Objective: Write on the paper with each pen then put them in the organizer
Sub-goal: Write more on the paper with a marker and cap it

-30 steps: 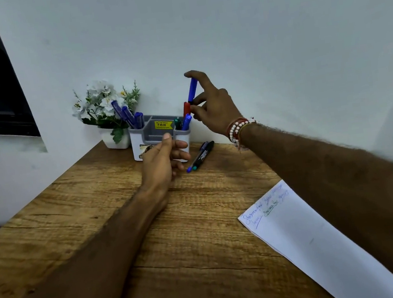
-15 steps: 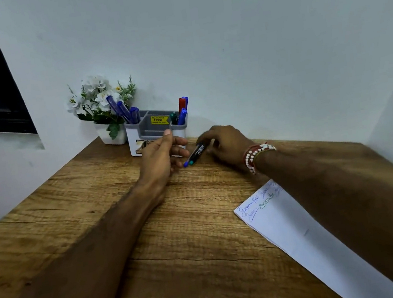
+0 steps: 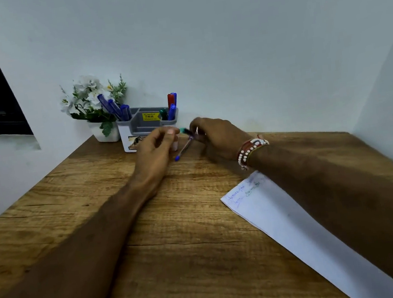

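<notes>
Pens (image 3: 172,109) mostly stowed. The grey and white organizer (image 3: 137,127) stands at the back of the table (image 3: 179,251), by the wall (image 3: 226,44). Its left compartment has a bunch of blue-capped pens leaning left. The right compartment has one red, two blue and one green, upright. The middle section shows only a yellow price sticker (image 3: 150,116).

Two items are not in yet. A dark marker (image 3: 186,132) with a teal end is lifted just off the table, in front of the organizer's right corner. The right hand (image 3: 216,138) grips it, fingers curled round the barrel, blurred. A blue-tipped pen (image 3: 183,149) lies on the table just below it, between the two hands. Whether the right hand also touches its far end, cannot tell.

The left hand (image 3: 154,151) sits in front of the organizer, fingers loosely curled, thumb and forefinger tips right beside the marker's teal end. Pinching it or only near it, cannot tell, too blurred.

The paper (image 3: 300,222) lies on the right of the table, partly under the right forearm. It has a few short lines of blue and green writing at its top corner, rest blank. There are bead bracelets (image 3: 250,150) on the right wrist and a flower pot (image 3: 103,133) just left of the organizer.

Judgement: late in the task, most pens look filed. The marker probably needs a scribble on the paper, then goes into the organizer. Same for the blue-tipped pen, unless it has been used; that doesn't show.
</notes>
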